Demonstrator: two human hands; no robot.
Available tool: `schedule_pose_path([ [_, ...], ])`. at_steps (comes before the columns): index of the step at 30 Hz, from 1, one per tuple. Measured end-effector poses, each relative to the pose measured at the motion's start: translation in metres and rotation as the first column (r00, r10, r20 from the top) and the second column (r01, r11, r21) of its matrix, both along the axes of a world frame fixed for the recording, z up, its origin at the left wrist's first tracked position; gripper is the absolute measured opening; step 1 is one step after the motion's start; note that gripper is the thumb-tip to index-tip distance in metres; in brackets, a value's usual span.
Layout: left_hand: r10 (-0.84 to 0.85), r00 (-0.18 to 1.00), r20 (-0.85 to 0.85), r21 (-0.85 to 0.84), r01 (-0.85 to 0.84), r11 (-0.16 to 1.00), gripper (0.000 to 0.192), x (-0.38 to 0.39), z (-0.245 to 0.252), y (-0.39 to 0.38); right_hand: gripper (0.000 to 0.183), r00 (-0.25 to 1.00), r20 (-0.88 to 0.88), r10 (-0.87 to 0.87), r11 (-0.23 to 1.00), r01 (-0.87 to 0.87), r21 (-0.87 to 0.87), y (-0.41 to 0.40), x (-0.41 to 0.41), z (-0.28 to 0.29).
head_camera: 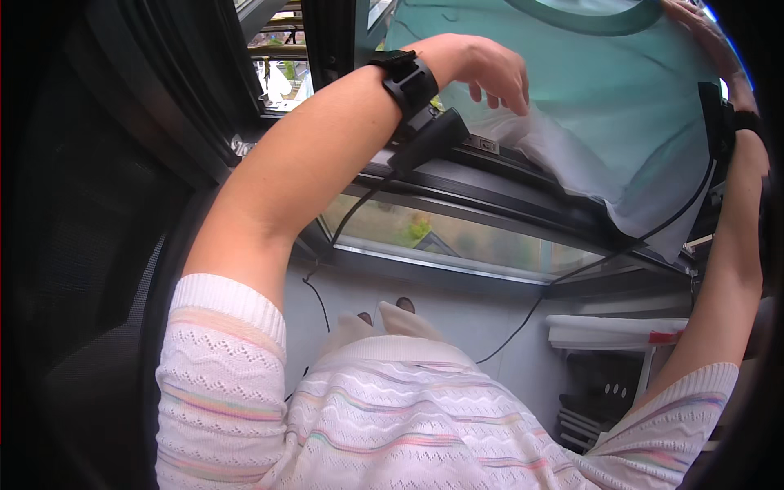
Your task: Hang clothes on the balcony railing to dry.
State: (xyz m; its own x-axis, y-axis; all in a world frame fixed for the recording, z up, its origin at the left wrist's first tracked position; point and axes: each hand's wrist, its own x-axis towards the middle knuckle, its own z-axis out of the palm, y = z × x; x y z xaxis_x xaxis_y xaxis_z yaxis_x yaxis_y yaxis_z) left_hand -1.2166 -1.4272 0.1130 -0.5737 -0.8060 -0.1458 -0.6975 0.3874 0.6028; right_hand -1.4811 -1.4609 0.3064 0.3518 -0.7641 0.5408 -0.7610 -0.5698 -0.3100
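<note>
A pale teal garment [588, 73] hangs at the window, its curved neckband [588, 18] at the top of the view. Its lower edge looks whitish and folded. My left hand [499, 70] is in front of the garment, fingers bent downward. One fingertip meets a fold of the whitish cloth [551, 135]; whether it pinches the fold is hidden. At the upper right rim my right hand [692, 21] reaches up beside the neckband, and its fingers are cut off and blurred. Each wrist wears a black strap, and a black device [429, 138] with a cable sits below the left one.
A dark window frame [527, 174] with metal fittings crosses below the garment. Under it is a glass pane [441, 233]. Black cables [527, 315] hang toward the grey floor [490, 312]. A dark mesh screen [92, 245] stands left, a white-topped item [612, 331] lower right.
</note>
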Motion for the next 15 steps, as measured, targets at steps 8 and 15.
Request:
schedule_pose_path([
  [8,0.112,0.992,0.050,-0.125,-0.105,0.987,0.038,0.038,0.014,0.015,0.022,0.993,-0.115,0.026,0.843,0.040,0.537,-0.071,0.004,-0.028],
  [15,0.312,0.865,-0.394,-0.175,-0.404,0.898,0.018,0.052,0.044,0.025,0.034,0.917,-0.068,0.392,0.587,-0.193,0.787,-0.085,0.039,-0.098],
])
